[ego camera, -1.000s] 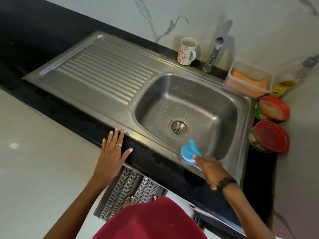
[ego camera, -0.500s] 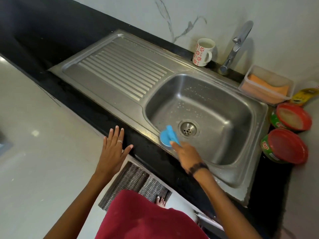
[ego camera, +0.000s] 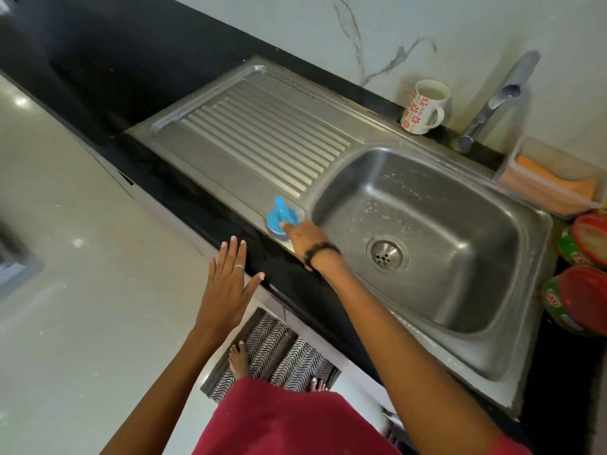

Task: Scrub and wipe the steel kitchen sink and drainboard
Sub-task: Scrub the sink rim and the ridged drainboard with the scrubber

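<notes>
The right grip (ego camera: 303,236) is clamped on the blue scrubber (ego camera: 281,218), which sits on the near corner of the drainboard (ego camera: 262,139), just left of the sink (ego camera: 460,290). The left grip (ego camera: 226,287) hovers flat, fingers apart, over the worktop (ego camera: 203,205) edge.

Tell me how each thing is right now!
Scrubber: on drainboard corner, held by right hand.
Left hand: open, fingers spread.
Basin: speckled with droplets, nothing in it.
Tap: no water running.
Mug: upright.
</notes>
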A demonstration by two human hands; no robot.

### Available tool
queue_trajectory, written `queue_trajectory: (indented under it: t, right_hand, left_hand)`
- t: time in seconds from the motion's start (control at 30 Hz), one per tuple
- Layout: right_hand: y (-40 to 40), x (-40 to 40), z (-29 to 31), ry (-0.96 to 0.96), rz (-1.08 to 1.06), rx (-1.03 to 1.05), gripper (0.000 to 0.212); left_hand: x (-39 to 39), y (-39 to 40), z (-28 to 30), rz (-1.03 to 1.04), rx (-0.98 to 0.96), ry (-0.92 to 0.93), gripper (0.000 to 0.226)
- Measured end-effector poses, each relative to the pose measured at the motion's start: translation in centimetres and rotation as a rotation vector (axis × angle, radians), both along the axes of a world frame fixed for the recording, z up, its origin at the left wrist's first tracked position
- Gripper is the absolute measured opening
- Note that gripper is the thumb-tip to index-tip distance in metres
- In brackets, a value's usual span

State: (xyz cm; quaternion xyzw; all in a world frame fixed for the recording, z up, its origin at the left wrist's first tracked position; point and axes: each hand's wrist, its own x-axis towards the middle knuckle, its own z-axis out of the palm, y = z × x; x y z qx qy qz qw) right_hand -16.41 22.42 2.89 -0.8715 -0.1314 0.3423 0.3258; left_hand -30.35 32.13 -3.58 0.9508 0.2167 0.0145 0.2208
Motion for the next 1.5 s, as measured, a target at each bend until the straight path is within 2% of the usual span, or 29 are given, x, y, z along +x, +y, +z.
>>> queue_trajectory:
  t: [0.1, 0.17, 0.33, 0.43, 0.6, 0.7, 0.83, 0.93, 1.03, 1.07, 1.13, 1.23, 1.33, 1.5]
  right_hand:
    - [5.2, 1.2, -0.4, 0.047, -0.075, 0.093, 0.048]
    - [5.3, 1.5, -1.0, 0.082, -0.118, 0.096, 0.049]
    - [-3.6, -0.7, -1.5, 0.089, -0.307, 0.052, 0.024]
    - [-5.8, -3.3, -0.4, 0.068, -0.411, 0.054, 0.020]
    - [2.6, -1.7, -1.4, -0.036, -0.327, -0.008, 0.030]
    - [10.8, 0.3, -1.5, -0.048, -0.229, 0.012, 0.045]
    - [17.7, 1.7, -1.0, -0.068, -0.110, 0.022, 0.047]
    - [15.0, 0.9, -2.1, -0.040, -0.236, 0.079, 0.042]
    - [9.0, -0.9, -3.0, -0.041, -0.395, 0.059, 0.035]
    - [7.4, -1.3, -2.9, -0.036, -0.423, 0.046, 0.035]
    - [5.8, -1.5, -2.2, -0.020, -0.398, 0.000, 0.035]
    - [8.2, -0.1, -2.1, -0.031, -0.301, -0.046, 0.035]
    - [15.1, 2.0, -2.7, -0.065, -0.172, -0.014, 0.042]
    - [25.9, 5.3, -1.6, -0.027, 0.018, 0.037, 0.040]
  left_hand:
    - [0.2, 2.6, 0.2, 0.002, 0.010, -0.003, 0.068]
    - [0.5, 4.6, 0.4, -0.010, 0.005, -0.009, 0.068]
    - [2.1, 9.0, -0.1, -0.061, 0.052, 0.033, 0.071]
    - [3.1, 11.1, -0.9, -0.083, 0.106, 0.056, 0.075]
    - [3.9, 14.3, -2.0, -0.152, 0.104, 0.075, 0.090]
    - [4.0, 16.3, -2.1, -0.159, 0.060, 0.066, 0.089]
    - [4.5, 19.0, -2.2, -0.159, 0.064, 0.057, 0.084]
    - [4.8, 20.7, -2.4, -0.161, 0.056, 0.059, 0.079]
    - [5.0, 22.1, -2.6, -0.194, 0.103, 0.091, 0.089]
    - [5.1, 22.4, -2.6, -0.190, 0.102, 0.098, 0.084]
    - [5.3, 22.9, -2.1, -0.144, 0.050, 0.081, 0.068]
    - [5.8, 23.5, -1.8, -0.129, 0.018, 0.042, 0.065]
    - [6.0, 24.3, -1.8, -0.118, 0.008, 0.006, 0.072]
    - [6.1, 26.1, -0.6, -0.049, -0.029, -0.014, 0.073]
